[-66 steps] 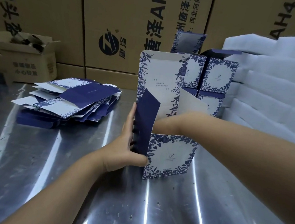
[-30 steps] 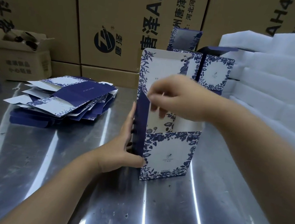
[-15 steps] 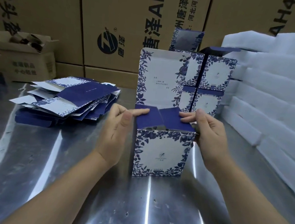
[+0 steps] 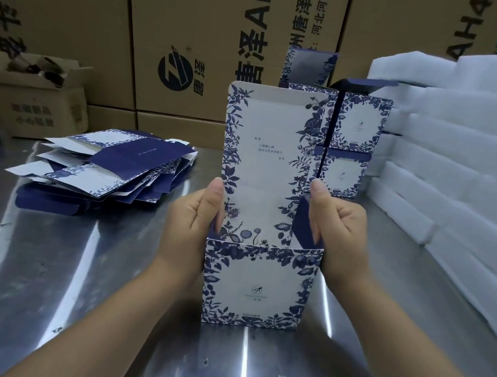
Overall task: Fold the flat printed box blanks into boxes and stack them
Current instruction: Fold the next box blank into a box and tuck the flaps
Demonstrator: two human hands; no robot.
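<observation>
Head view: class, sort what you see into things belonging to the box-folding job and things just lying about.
Job: half-folded box, held by left hand and right hand; flat blanks; stacked folded boxes.
Lying about: big cartons; small open carton; foam sheets.

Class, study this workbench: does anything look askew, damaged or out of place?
The pile of flat box blanks on the left lies fanned and crooked, its edges unaligned. The half-folded box looks undamaged.

Dim, cool indoor light falls from above, leaving long white glare streaks on the steel bench (image 4: pixel 81 262). Wide-angle bending curves the frame edges, and the whole picture looks slightly soft.
</observation>
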